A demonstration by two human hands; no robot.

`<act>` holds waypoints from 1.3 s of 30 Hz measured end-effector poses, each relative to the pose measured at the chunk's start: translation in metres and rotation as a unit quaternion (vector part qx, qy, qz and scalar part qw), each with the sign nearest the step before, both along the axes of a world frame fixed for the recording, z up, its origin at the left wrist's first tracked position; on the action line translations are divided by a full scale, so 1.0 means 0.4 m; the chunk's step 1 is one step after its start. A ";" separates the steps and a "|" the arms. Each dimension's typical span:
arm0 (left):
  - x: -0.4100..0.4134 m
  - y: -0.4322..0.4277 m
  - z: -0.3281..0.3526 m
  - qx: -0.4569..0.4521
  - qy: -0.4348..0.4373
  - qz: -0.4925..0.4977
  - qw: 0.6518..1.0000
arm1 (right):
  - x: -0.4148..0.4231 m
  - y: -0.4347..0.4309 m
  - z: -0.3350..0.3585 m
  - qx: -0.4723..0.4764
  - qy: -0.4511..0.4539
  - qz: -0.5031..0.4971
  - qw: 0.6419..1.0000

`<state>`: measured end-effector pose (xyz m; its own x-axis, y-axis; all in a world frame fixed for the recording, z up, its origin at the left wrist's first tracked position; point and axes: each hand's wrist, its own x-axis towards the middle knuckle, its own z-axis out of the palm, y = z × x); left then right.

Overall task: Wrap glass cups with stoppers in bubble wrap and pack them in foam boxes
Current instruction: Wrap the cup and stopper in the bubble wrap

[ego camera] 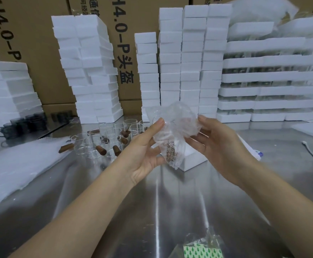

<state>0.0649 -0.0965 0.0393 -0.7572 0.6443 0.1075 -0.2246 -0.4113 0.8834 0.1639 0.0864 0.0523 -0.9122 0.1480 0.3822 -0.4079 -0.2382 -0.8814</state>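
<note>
Fingers (153,129) on left hand (142,157) and right hand (220,146) are half-curling around crinkly clear bubble wrap (178,125), brown stopper (170,153) showing through, above the shiny table (170,202).

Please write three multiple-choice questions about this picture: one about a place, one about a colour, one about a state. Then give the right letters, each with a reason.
1. Where do the loose clear glass cups stand?
A. on the shiny steel table
B. inside a cardboard carton
C. on a foam stack

2. What colour are the cylindrical stoppers among them?
A. green
B. brown
C. white

3. How is the clear bubble-wrap bundle?
A. flat on the table
B. packed in a box
C. held in the air

Answers: A, they stand on bare metal; B, each looks brown; C, left hand and right hand grip it aloft.
</note>
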 end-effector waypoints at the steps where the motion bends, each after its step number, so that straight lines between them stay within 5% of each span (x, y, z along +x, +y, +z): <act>1: 0.000 0.000 -0.003 0.001 0.000 0.003 1.000 | 0.001 -0.004 -0.003 0.078 0.003 -0.052 0.996; 5: -0.001 0.004 -0.014 -0.021 0.037 0.000 0.999 | 0.012 -0.016 -0.008 0.271 0.040 -0.167 0.947; 13: 0.015 0.007 -0.011 -0.074 0.116 -0.004 0.990 | 0.014 -0.008 -0.005 0.234 0.014 -0.144 0.961; 17: 0.012 0.003 -0.009 -0.068 0.099 0.030 0.992 | 0.010 -0.007 -0.007 0.254 -0.004 -0.104 0.962; 22: -0.006 0.007 -0.011 -0.041 0.067 0.065 0.995 | 0.004 0.003 -0.006 0.172 0.018 -0.177 0.969; 32: 0.009 0.001 -0.012 -0.065 0.084 0.063 0.992 | 0.019 -0.021 -0.009 0.322 -0.013 -0.024 0.946; 35: 0.010 0.004 -0.009 -0.064 0.069 0.087 0.992 | 0.012 -0.012 -0.010 0.292 -0.014 -0.129 0.948; 39: -0.007 -0.006 0.004 -0.011 -0.028 0.128 0.991 | -0.003 0.019 -0.039 0.344 -0.046 -0.254 0.903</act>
<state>0.0621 -0.0988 0.0408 -0.9002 0.4327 0.0489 -0.1644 -0.4416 0.8820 0.1626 0.0940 0.0368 -0.8261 0.3129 0.4687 -0.2280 0.5749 -0.7858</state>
